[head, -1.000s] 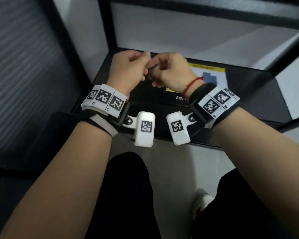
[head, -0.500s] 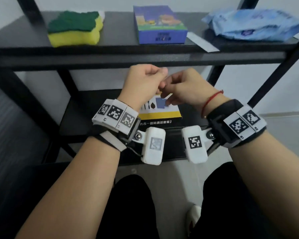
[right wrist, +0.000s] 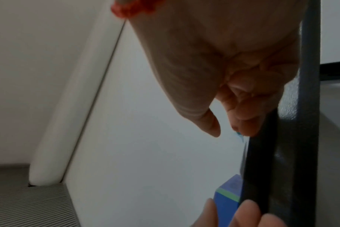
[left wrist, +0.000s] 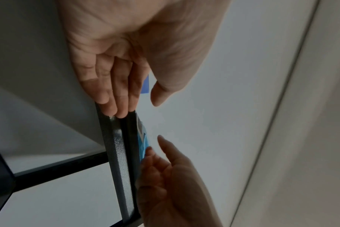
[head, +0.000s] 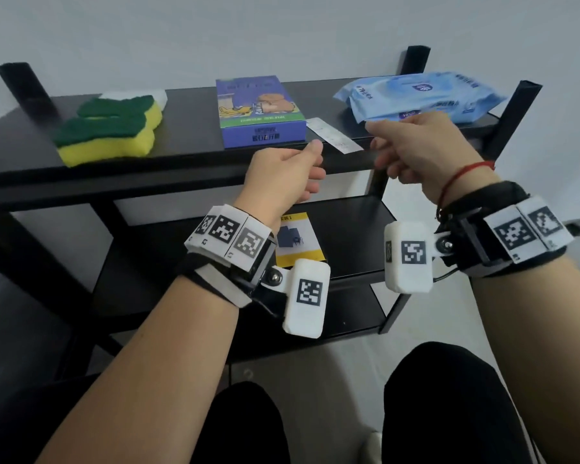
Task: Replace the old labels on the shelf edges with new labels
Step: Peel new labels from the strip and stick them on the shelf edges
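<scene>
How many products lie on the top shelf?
3. The green and yellow sponges lie at the left, the purple box in the middle, and the blue wipes pack at the right. None seems hidden.

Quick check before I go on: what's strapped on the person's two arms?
Both forearms are bare, with no sleeves. The left hand has a black wrist strap carrying white blocks printed with black square codes, and a white rounded camera pod hanging below. The right hand wears a matching rig, plus a thin red string bracelet.

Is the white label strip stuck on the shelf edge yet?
No. The white label strip lies flat on the top shelf, beside the purple box.
</scene>
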{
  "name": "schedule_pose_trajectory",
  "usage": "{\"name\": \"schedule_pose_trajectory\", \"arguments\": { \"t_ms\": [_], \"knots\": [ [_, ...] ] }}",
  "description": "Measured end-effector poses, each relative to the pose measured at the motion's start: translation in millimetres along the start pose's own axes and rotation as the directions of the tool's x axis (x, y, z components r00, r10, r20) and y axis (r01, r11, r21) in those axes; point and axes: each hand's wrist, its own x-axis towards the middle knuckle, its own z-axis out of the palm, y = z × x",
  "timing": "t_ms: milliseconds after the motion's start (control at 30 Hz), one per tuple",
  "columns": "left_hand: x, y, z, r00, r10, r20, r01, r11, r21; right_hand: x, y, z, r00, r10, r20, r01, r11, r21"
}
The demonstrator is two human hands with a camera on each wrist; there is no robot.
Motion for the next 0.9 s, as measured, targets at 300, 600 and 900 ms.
{"name": "schedule_pose_trajectory", "arguments": {
  "t_ms": [300, 600, 900],
  "knots": [
    [4, -1, 6, 0.996, -0.039, 0.076, 0.045, 0.996, -0.080, -3, 9, 15, 0.980, 0.003, 0.197, -0.013, 0.999, 0.049],
    [1, -20, 0, 0.994, -0.042, 0.099, 0.060, 0.981, -0.184, -20, 27, 10, 0.803, 0.084, 0.591, 0.039, 0.980, -0.194],
    [-25, -54, -56, 0.999, 0.045, 0.018, -0.045, 0.999, 0.011, -16, 20, 56, 0.876, -0.155, 0.457, 0.159, 0.987, 0.030]
  ]
}}
